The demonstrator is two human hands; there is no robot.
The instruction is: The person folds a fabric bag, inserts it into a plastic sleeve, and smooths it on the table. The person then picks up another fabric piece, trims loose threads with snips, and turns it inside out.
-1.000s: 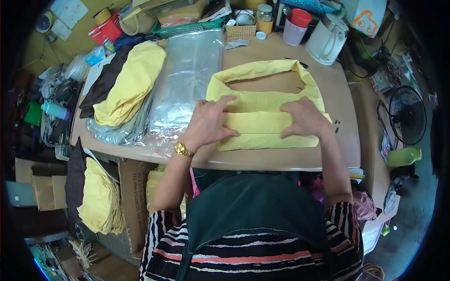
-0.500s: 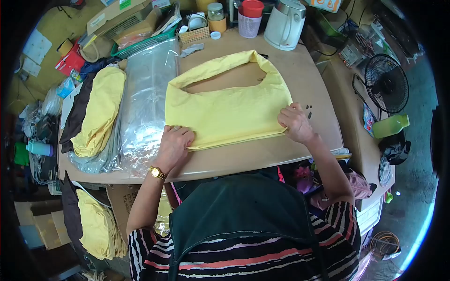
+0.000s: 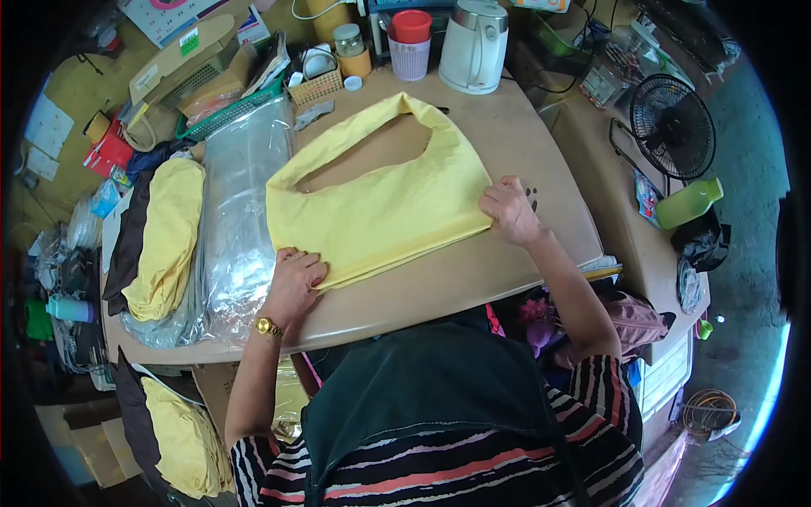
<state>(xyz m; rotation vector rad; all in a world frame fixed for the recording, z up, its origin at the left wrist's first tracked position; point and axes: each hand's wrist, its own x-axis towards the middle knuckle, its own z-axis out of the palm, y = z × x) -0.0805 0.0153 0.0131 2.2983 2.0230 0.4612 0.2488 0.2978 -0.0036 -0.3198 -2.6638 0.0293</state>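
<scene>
1. Yellow bag (image 3: 380,221) is flat on the counter (image 3: 541,152), in front of the person, a bit skewed: right end sits farther from the person than the left. Strap (image 3: 342,138) loops at the far side, bare counter visible through it.
2. Left hand (image 3: 296,280): fingers curled in, gripping the bag's near left corner. Gold watch (image 3: 268,326) on that wrist.
3. Right hand (image 3: 509,211): closed up, holding the bag's near right corner. Dark spots (image 3: 531,198) on the counter just beside it.
4. Near edge runs fairly straight between the hands, layers showing along it.
5. Left of bag: clear plastic sheets (image 3: 245,177), stacked and shiny. Next to those, a yellow cloth pile (image 3: 169,237) with dark cloth (image 3: 131,245) along its left side.
6. Far side of counter: woven basket (image 3: 317,87), jar (image 3: 347,40), red-topped cup (image 3: 410,55), white kettle (image 3: 475,51). Grey scrap (image 3: 313,115) lies near the strap.
7. Past the counter's right edge: black fan (image 3: 672,127), green bottle (image 3: 690,203) near it.
8. Lower left, below counter level: another yellow bundle (image 3: 182,435).
</scene>
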